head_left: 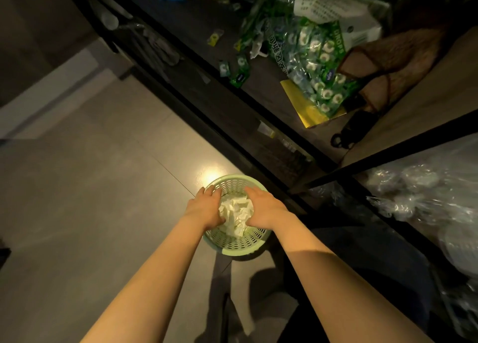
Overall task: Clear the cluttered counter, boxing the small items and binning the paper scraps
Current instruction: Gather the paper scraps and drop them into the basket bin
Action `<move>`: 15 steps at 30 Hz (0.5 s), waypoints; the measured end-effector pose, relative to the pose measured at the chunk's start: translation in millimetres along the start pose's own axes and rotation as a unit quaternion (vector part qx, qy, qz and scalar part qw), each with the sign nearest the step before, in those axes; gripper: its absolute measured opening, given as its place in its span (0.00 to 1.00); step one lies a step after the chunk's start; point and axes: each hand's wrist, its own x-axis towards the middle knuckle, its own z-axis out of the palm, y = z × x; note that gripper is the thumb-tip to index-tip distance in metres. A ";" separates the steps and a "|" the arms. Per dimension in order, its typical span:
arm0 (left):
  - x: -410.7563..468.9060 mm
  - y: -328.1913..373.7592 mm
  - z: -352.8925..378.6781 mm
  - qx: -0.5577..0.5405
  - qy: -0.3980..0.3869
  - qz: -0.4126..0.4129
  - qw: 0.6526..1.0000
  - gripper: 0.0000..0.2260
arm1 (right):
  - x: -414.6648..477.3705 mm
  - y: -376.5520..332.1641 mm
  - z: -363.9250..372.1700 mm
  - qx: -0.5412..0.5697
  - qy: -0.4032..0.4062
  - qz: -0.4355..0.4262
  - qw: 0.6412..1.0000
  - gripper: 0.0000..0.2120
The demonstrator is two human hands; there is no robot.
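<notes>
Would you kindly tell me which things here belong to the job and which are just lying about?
Job: paper scraps, bin, left hand, right hand, loose sweets, counter.
Lying about: brown bag, plastic wrap.

One green basket [234, 244], one wad of paper scraps [236, 213], two hands, left hand [204, 208] and right hand [266, 208], at least two candy bags [310, 66], one yellow card [302, 102], roughly five loose sachets [239, 77]
</notes>
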 end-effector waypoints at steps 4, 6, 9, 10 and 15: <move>-13.0 5.6 -10.3 0.013 0.012 0.002 1.000 0.36 | -11.7 -0.2 -8.9 -0.027 0.016 -0.008 0.999 0.39; -21.3 9.9 -17.7 0.024 0.024 0.010 0.999 0.33 | -20.5 -1.4 -14.7 -0.041 0.022 -0.010 0.999 0.37; -35.4 17.2 -30.8 0.040 0.045 0.026 0.998 0.28 | -35.8 -2.9 -23.7 -0.043 0.035 -0.013 0.998 0.33; -40.3 20.2 -35.3 0.044 0.053 0.030 0.997 0.27 | -42.0 -3.6 -27.4 -0.048 0.041 -0.012 0.998 0.31; -75.4 40.6 -63.2 0.094 0.086 0.038 0.991 0.22 | -86.2 -4.0 -51.5 -0.044 0.119 -0.017 0.992 0.27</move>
